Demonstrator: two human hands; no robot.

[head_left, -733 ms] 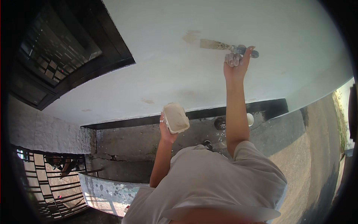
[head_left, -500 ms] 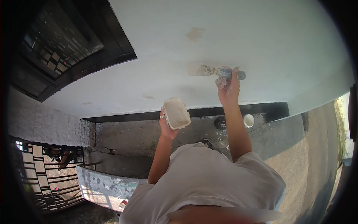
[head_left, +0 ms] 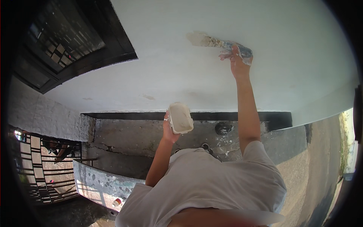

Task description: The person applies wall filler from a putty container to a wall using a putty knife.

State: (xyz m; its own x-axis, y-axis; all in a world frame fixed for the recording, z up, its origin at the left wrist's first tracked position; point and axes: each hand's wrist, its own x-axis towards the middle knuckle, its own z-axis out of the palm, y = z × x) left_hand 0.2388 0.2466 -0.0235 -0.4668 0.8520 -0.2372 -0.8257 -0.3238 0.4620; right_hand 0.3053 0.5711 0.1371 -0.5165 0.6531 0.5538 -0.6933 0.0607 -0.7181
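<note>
Here, the right hand [head_left: 240, 58] grasps a putty knife [head_left: 217, 42] against the white wall [head_left: 291, 49], upper centre of the frame; the left hand [head_left: 170, 133] clasps a rectangular tub [head_left: 182, 132] of pale paste [head_left: 181, 116] near the middle.

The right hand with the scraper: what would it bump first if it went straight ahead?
Probably the white wall in front of the right hand; the gap is hard to judge.
</note>
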